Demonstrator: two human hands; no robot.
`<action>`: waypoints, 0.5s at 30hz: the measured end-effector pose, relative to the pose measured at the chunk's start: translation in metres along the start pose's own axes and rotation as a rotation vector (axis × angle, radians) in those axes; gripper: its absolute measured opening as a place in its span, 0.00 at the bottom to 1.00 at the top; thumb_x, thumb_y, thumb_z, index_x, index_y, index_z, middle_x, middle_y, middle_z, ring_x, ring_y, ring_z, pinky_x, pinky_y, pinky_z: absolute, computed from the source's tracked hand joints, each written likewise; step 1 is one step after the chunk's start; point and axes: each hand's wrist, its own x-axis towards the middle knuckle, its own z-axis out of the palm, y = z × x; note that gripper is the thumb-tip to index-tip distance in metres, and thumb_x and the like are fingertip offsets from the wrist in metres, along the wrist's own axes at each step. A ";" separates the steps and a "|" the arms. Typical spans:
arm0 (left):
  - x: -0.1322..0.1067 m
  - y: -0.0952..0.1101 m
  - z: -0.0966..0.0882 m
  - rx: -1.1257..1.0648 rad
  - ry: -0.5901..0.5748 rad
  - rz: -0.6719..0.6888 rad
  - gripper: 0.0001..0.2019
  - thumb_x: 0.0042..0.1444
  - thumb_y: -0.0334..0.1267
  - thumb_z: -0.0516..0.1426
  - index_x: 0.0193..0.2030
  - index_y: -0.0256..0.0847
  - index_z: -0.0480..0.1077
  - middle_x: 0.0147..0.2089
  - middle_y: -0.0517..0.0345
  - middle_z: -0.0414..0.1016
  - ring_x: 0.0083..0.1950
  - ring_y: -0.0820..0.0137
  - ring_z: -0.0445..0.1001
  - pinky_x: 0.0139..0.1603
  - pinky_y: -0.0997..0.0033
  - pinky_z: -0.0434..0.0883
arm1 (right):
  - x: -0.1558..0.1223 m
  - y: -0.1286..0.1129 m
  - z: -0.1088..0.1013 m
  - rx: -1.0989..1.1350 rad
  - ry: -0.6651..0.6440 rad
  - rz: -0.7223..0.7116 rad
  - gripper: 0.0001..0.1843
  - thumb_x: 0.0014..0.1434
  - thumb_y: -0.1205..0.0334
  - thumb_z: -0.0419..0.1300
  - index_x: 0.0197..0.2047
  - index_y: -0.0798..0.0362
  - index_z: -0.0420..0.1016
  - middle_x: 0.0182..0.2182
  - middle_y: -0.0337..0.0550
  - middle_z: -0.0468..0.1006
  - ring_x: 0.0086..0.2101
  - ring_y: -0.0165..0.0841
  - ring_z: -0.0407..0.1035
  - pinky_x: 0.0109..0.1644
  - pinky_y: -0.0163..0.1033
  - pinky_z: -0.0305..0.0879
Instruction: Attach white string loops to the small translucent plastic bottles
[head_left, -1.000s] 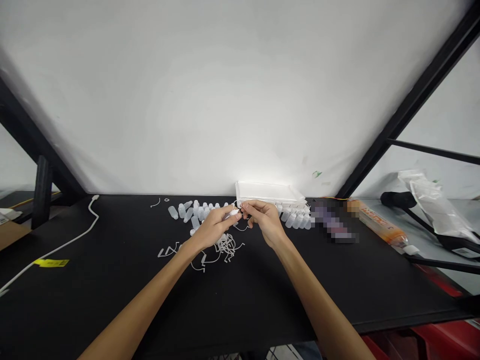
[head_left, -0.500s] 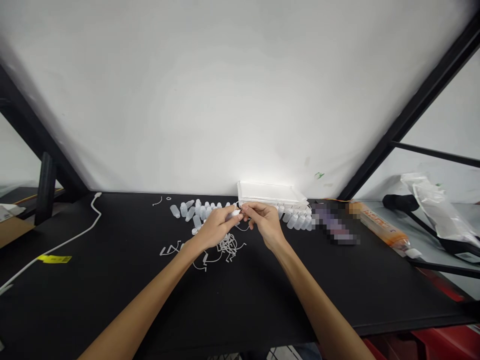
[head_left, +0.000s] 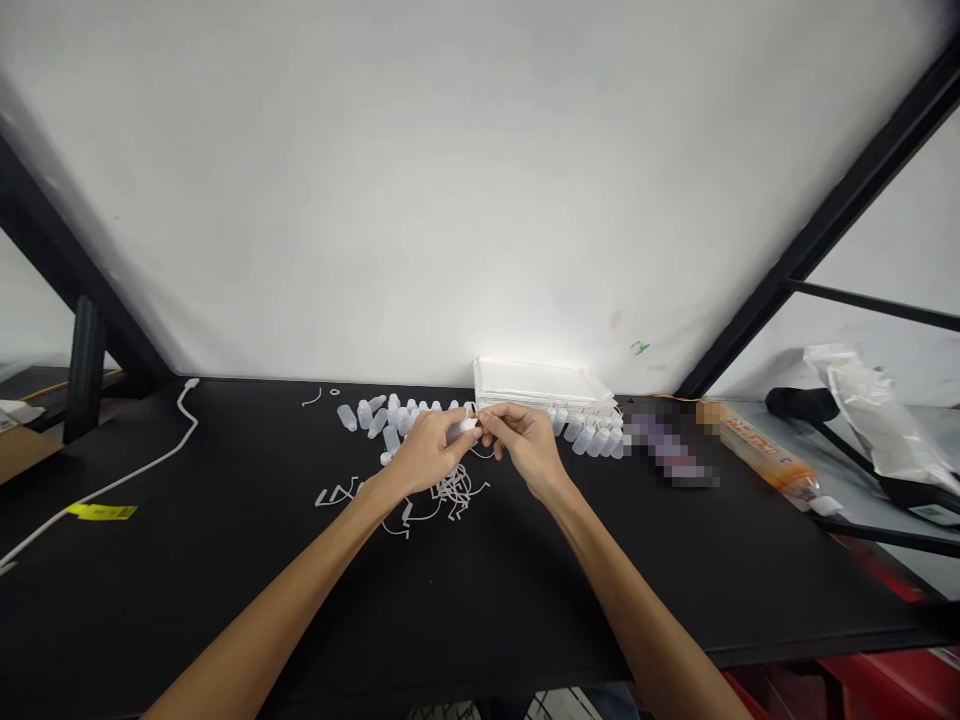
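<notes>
My left hand [head_left: 424,455] is closed around a small white squeeze bottle [head_left: 463,428], its tip pointing right. Thumb and fingertips of my right hand [head_left: 529,445] pinch together at that tip, on a thin white cord [head_left: 484,456] that loops below the fingers. The exact spot where cord and bottle meet is hidden by the fingertips. Behind and left of my left hand are several small translucent bottles [head_left: 391,438], some upright and some lying down. Under my hands lies a tangled heap of short white cords [head_left: 454,487] with bent ends.
More small bottles [head_left: 594,438] stand in rows to the right, before a stack of flat white packs [head_left: 544,380]. Farther right are a blurred-out purple item [head_left: 670,450] and an orange-labelled bottle [head_left: 765,455]. A white cable [head_left: 142,468] with a yellow tag crosses the left side.
The view has shifted slightly. Both hands keep nearly the same pose at the bottle's tip, with only a small movement of the fingers.
</notes>
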 end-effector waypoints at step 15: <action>0.009 -0.043 -0.024 0.383 0.205 -0.005 0.13 0.60 0.45 0.54 0.45 0.43 0.75 0.43 0.54 0.76 0.42 0.63 0.72 0.37 0.67 0.66 | 0.006 -0.024 -0.112 -0.827 0.355 -0.142 0.15 0.53 0.51 0.60 0.30 0.56 0.77 0.20 0.41 0.75 0.21 0.33 0.70 0.29 0.37 0.63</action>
